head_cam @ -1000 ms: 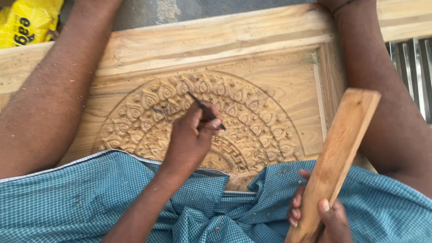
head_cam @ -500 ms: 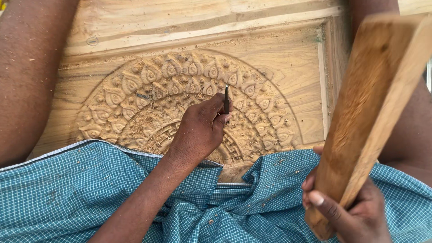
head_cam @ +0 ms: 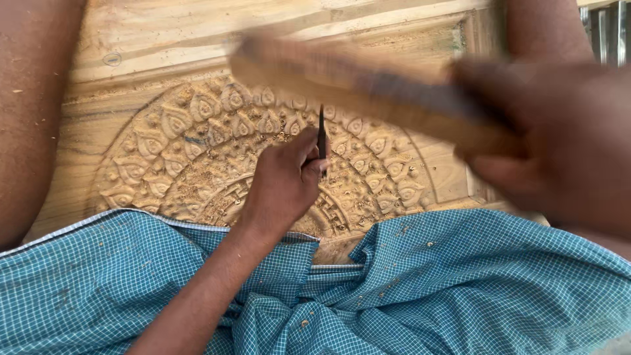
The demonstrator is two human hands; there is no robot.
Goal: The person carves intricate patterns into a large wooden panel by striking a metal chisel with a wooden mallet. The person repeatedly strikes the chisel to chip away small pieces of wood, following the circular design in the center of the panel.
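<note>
My left hand point(head_cam: 282, 181) grips a thin dark chisel point(head_cam: 321, 135) that stands upright on the round floral carving point(head_cam: 197, 151) of a wooden panel point(head_cam: 131, 39). My right hand point(head_cam: 559, 144), blurred by motion, holds a flat wooden mallet stick point(head_cam: 342, 82) that lies crosswise just above the chisel's top end. Sawdust and chips lie in the carved rings around the chisel.
A blue-and-white checked cloth point(head_cam: 427, 289) covers my lap along the bottom. My bare legs point(head_cam: 29, 118) flank the panel on both sides. A metal grating point(head_cam: 608, 26) shows at the top right corner.
My right hand has swung the wooden stick from an upright hold at the right down and leftward over the chisel. My left hand has kept the chisel on the carving.
</note>
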